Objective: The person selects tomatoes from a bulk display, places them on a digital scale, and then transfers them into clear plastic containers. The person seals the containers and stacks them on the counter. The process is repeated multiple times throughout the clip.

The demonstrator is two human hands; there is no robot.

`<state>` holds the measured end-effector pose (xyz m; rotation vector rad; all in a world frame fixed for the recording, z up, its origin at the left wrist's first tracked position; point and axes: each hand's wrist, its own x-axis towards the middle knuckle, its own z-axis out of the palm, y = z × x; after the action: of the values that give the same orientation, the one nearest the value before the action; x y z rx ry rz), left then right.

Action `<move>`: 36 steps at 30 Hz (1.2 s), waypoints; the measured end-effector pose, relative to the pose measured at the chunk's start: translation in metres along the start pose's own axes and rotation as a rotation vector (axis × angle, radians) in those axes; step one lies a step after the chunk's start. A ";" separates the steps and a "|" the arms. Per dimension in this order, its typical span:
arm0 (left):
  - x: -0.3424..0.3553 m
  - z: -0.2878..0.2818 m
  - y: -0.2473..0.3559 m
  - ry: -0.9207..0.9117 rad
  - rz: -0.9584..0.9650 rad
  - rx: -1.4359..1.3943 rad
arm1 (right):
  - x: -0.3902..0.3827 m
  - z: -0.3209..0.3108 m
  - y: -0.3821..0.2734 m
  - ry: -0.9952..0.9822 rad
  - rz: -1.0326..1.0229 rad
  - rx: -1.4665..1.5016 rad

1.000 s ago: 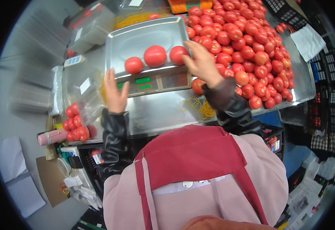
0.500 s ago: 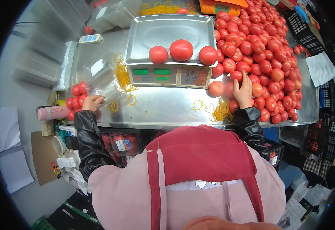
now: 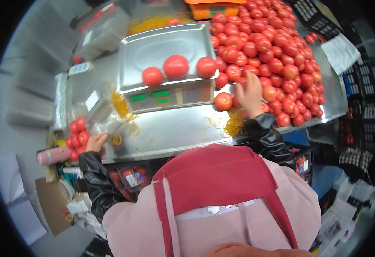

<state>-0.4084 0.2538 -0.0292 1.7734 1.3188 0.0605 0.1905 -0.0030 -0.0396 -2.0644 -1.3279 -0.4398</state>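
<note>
At the table's left, my left hand (image 3: 96,142) is closed on the near edge of a clear plastic container (image 3: 104,115) with a white label. A small group of tomatoes (image 3: 79,136) lies beside that hand. My right hand (image 3: 251,96) rests at the near left side of a large tomato pile (image 3: 277,64), thumb and fingers apart over the tomatoes there; it is slightly blurred. Between my hands stands a digital scale (image 3: 192,93) with a steel tray (image 3: 166,49). Three tomatoes sit along the tray's near edge, the middle one (image 3: 176,67) the largest.
Yellow rubber bands (image 3: 234,124) lie near my right hand, more (image 3: 121,103) left of the scale. An orange scale (image 3: 216,9) stands at the back. Stacked clear containers (image 3: 102,32) and a pink bottle (image 3: 54,156) are at left. Packed tomatoes (image 3: 132,175) sit below the table edge.
The whole view has shifted and tilted, so the table lies further left in the picture. Both hands remain at nearly the same places, left on the container, right at the pile.
</note>
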 end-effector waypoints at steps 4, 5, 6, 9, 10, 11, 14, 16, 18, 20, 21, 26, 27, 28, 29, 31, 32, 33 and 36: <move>0.013 -0.007 -0.027 -0.003 0.031 0.025 | 0.055 -0.012 -0.070 -0.013 -0.065 0.359; 0.015 -0.010 -0.035 0.006 0.020 0.013 | 0.065 0.000 -0.079 0.010 -0.116 0.366; 0.016 -0.011 -0.041 0.019 0.002 -0.001 | 0.073 0.013 -0.087 0.027 -0.172 0.377; 0.022 -0.005 -0.019 0.108 0.067 0.204 | 0.079 0.038 -0.093 -0.161 -0.144 0.388; 0.021 -0.002 -0.006 0.143 0.054 0.304 | 0.079 0.038 -0.091 -0.151 -0.136 0.438; 0.016 0.002 0.003 0.204 0.012 0.334 | 0.079 0.032 -0.089 -0.123 -0.123 0.488; 0.001 0.015 0.042 0.369 0.269 0.909 | 0.068 0.000 -0.058 0.018 -0.016 0.496; -0.007 0.008 0.023 0.420 0.361 0.962 | 0.056 -0.014 -0.030 0.141 0.080 0.348; -0.015 0.005 0.016 0.675 0.459 0.800 | 0.041 -0.022 0.007 0.188 0.159 0.154; -0.019 0.006 0.027 0.931 0.438 0.568 | 0.025 -0.039 0.030 0.200 0.214 0.108; -0.023 0.014 0.046 1.086 0.534 0.477 | 0.020 -0.049 0.035 0.186 0.214 0.120; -0.025 0.103 0.147 0.692 0.778 0.348 | -0.016 -0.090 0.084 0.310 0.366 -0.005; -0.028 0.130 0.156 0.550 0.812 0.342 | -0.025 -0.094 0.104 0.382 0.406 -0.001; -0.025 0.157 0.149 0.374 0.804 0.294 | -0.031 -0.103 0.115 0.420 0.536 -0.008; -0.024 0.181 0.145 0.200 0.795 0.246 | -0.049 -0.104 0.150 0.482 0.566 -0.071; -0.037 0.217 0.161 -0.134 0.610 0.205 | -0.073 -0.116 0.191 0.539 0.698 -0.184; -0.035 0.218 0.164 -0.143 0.625 0.181 | -0.081 -0.124 0.202 0.534 0.725 -0.253; -0.034 0.220 0.166 -0.150 0.638 0.156 | -0.090 -0.130 0.210 0.521 0.791 -0.252; -0.028 0.222 0.173 -0.174 0.678 0.085 | -0.097 -0.143 0.222 0.495 0.820 -0.243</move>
<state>-0.1784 0.0902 -0.0335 2.1730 0.5611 0.2215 0.3563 -0.2291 -0.0636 -2.2708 -0.1041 -0.6840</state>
